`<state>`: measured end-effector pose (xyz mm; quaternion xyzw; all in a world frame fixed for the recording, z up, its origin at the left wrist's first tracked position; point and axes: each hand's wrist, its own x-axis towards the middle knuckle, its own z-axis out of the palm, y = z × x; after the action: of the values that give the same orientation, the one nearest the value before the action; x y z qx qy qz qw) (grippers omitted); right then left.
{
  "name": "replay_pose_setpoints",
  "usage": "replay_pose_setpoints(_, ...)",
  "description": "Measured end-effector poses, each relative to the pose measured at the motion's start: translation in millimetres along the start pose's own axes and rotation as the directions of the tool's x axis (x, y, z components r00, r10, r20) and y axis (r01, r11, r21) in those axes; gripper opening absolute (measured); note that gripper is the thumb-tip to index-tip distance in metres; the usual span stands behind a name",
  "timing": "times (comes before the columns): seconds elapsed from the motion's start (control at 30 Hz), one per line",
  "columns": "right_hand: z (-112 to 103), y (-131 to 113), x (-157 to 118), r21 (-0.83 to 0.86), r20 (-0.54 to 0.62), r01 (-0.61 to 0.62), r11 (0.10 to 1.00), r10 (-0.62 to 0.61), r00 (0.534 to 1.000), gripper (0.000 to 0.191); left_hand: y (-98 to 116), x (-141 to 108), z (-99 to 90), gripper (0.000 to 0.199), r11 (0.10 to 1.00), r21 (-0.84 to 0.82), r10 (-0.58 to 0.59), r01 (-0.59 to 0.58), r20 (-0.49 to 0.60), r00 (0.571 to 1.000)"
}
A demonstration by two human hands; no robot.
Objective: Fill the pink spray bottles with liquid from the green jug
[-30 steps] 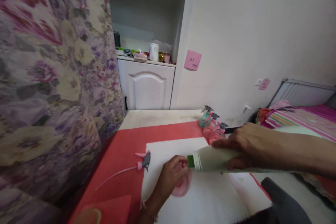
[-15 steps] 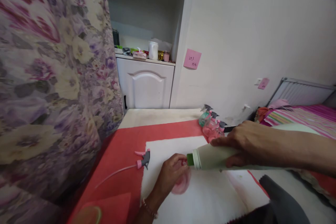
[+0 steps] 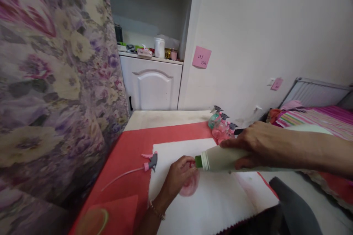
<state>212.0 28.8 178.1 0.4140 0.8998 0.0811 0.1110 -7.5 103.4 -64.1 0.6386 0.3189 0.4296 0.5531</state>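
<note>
My left hand (image 3: 178, 176) is closed round the neck of a round pink clear bottle (image 3: 190, 185) standing on a white sheet (image 3: 209, 205). From the right, my right hand (image 3: 250, 147) grips a large pale green bottle (image 3: 223, 158), tilted nearly level. Its green mouth is against the pink bottle's opening, by my left fingertips. Whether liquid flows cannot be made out. To the left lies a grey and pink spray head (image 3: 151, 162) with a long thin tube. Several small spray bottles (image 3: 220, 126) stand at the table's back right.
The red cloth (image 3: 132, 147) lies under the white sheet. A flowered curtain (image 3: 66, 80) hangs at the left. Behind the table is a white cabinet (image 3: 154, 88) with a white jar (image 3: 159, 47). A bed (image 3: 325, 117) is at the right, and a dark grey object (image 3: 295, 209) is near the front.
The whole view has shifted slightly, with things a little higher in the picture. Both hands keep their hold, and the two bottles stay mouth to mouth.
</note>
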Motion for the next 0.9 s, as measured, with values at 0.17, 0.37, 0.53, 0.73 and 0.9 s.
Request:
replay_pose_setpoints(0.17, 1.3, -0.1, 0.0, 0.000, -0.018, 0.009, 1.000, -0.009, 1.000, 0.033, 6.5, -2.2, 1.3, 0.021, 1.000, 0.004, 0.007, -0.007, -0.010, 1.000)
replay_pose_setpoints(0.37, 12.2, 6.1, -3.8, -0.002, -0.099, 0.039, 0.999, -0.039, 0.994, 0.033, 14.2, -4.1, 1.4, 0.019, 0.999, 0.034, -0.009, 0.009, -0.015, 1.000)
replay_pose_setpoints(0.53, 14.4, 7.7, -4.4, 0.006, -0.116, 0.056, 0.998, -0.055, 0.992, 0.034, 14.7, -4.2, 1.7, 0.019, 1.000, 0.023, -0.010, 0.011, -0.011, 1.000)
replay_pose_setpoints(0.73, 17.7, 9.3, -9.3, 0.100, -0.107, 0.022, 0.995, -0.011, 0.994, 0.034, 11.1, -3.4, 1.0, 0.021, 0.999, 0.037, -0.011, 0.011, -0.015, 1.000)
replay_pose_setpoints(0.9, 37.8, 13.5, -19.1, 0.262, -0.118, -0.060, 0.963, 0.094, 0.989, 0.043, 5.0, -2.3, 0.5, 0.022, 0.999, 0.032, 0.002, -0.001, -0.026, 1.000)
